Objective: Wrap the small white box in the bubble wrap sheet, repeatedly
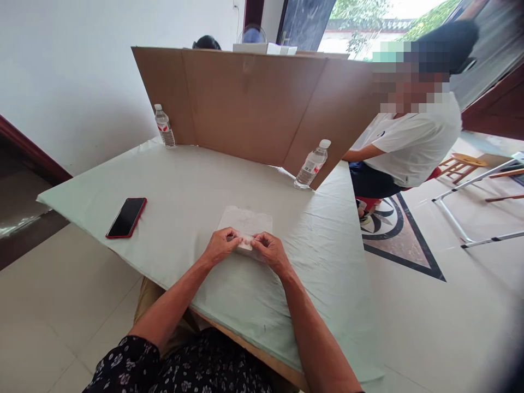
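Both forearms reach from the near edge over the table (pixel 192 180), where the left hand (pixel 221 245) and right hand (pixel 268 250) meet, fingertips pinched on the near edge of a white cloth (pixel 246 222) lying flat at the table's middle. Left of the hands lies a red phone (pixel 126 217), and beyond the cloth a cardboard screen (pixel 254 103) stands across the far side with a bottle (pixel 164 126) at its left end and a second bottle (pixel 311 164) at its right. Past the table's right, a person in a white shirt (pixel 409 142) sits.
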### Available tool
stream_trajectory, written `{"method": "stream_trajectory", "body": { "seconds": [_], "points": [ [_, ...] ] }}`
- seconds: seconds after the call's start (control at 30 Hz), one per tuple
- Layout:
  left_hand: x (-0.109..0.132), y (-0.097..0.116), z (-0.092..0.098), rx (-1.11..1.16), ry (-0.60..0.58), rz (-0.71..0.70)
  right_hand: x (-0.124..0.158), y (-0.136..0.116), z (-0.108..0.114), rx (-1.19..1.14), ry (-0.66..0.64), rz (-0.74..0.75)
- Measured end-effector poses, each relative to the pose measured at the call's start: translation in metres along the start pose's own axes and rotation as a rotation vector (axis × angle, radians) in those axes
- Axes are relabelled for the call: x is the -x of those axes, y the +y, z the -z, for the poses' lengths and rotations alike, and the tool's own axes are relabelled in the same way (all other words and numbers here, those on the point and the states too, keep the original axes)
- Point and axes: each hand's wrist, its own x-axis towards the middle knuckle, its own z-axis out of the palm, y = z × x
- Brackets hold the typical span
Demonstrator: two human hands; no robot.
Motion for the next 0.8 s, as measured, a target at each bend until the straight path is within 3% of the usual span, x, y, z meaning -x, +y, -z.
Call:
{"method": "stream_trajectory", "body": {
  "seconds": [0.3,0.43,0.6,0.63,0.7,0.8],
  "points": [
    [0.003,-0.006,-0.004,0.114,0.041,0.057,0.003,0.009,-0.005,-0.041,0.023,-0.039],
    [0.001,-0.006,-0.003,0.1,0.016,0.089,0.002,0.008,-0.001,0.059,-0.006,-0.015],
    [-0.002,0.001,-0.001,0.055,-0.023,0.127,0.014,-0.012,0.005,0.53,0.322,0.304],
    [-0.002,0.002,-0.001,0.048,-0.024,0.133,0.018,-0.017,0.004,0.606,0.317,0.385],
    [-0.002,0.004,0.0,0.027,-0.031,0.144,0.024,-0.026,-0.001,0.716,0.184,0.508],
    [0.0,0.005,0.01,-0.024,-0.05,0.13,0.03,-0.031,-0.013,0.851,-0.008,0.557]
  ]
}}
